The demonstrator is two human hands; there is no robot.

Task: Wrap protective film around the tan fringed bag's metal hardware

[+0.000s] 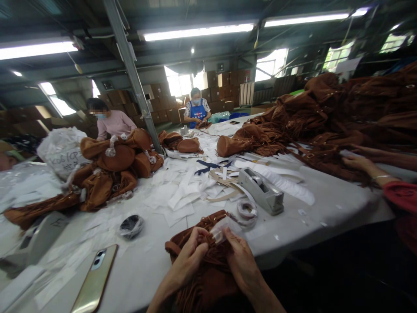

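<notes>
A brown fringed bag [208, 282] lies at the table's near edge, right in front of me. My left hand [192, 252] is closed at its top, with thumb and bent fingers pinched together over the fringe and hardware. Whatever sits between those fingertips is too small to make out. Beside it, my right hand [241, 254] grips a piece of thin white wrapping [221, 228] between thumb and fingers, at the bag's opening. Just beyond my hands is a roll of clear tape [246, 211]. The bag's lower part fades into shadow below my wrists.
A grey tape dispenser [262, 191] stands beyond my right hand. Paper pieces [182, 191] litter the table [339, 213]. A phone [94, 278] and a dark roll [130, 227] lie left. Brown bags are heaped left [114, 169] and right [260, 134]. A co-worker's hand [358, 163] works at right.
</notes>
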